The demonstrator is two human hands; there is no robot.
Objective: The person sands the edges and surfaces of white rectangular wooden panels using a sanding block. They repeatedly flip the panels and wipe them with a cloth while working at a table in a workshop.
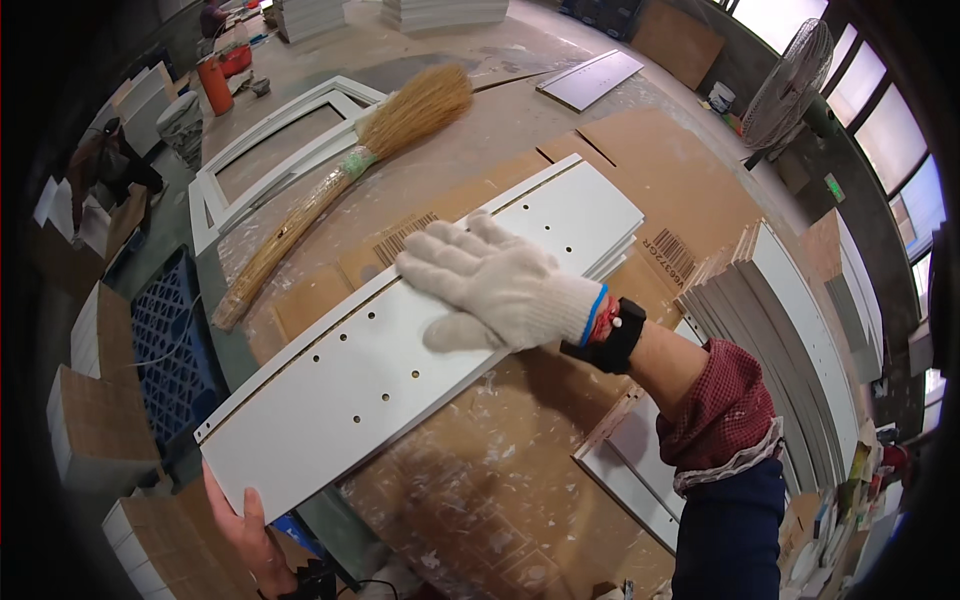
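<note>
A long white panel (300, 400) with drilled holes and a groove along its far edge lies slantwise before me. Further white edges show beneath its right end. My left hand (250, 530), bare, grips the panel's near left corner, thumb on top and fingers at the end edge. My right hand (505, 285), in a white knitted glove, rests flat on the panel's middle with fingers stretched out. Brown cardboard (470, 500) covers the table under the panel.
Beyond the panel lie a straw broom (330, 190) and a white frame (225, 205). A stack of white panels (790, 330) stands at the right, with another white panel (635, 450) near my right forearm. A blue plastic pallet (175, 350) is at the left, a fan (795, 80) at the far right.
</note>
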